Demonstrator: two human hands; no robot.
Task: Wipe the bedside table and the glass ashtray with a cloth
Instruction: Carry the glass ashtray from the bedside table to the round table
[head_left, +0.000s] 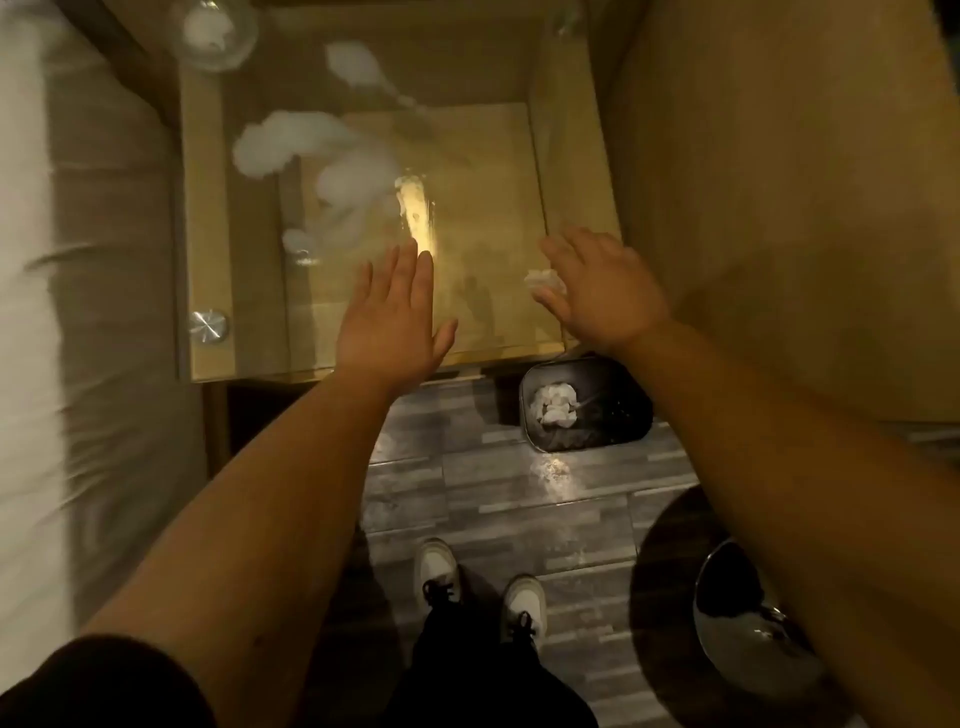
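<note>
Bed (47, 312) along the far left, pale bedding blurred, its side running just beside the left edge of the bedside table (234, 343).

Table has a glass top; round metal stud (208, 326) at its near left corner. White foamy patches (280, 143) spread over the left and centre of the glass. Glass ashtray (218, 32) sits at the far left corner, something white in it; cut by the picture's top edge.

Left hand (390, 322) flat over the near edge, centre; fingers straight and spread, holding nothing.

Right hand (605, 291) over the near right corner, palm down, fingers loosely curled onto a small crumpled white cloth (545, 283), mostly hidden under the hand.

Wooden wall panel (779, 182) runs close along the table's right edge, leaving no room that side.

Below the near right corner, on the grey tile floor (498, 499): dark waste bin (587, 405) with white crumpled wads inside. Two white shoes (478, 587) stand back from the near edge. Shiny round object (753, 634) lower right, unclear.
</note>
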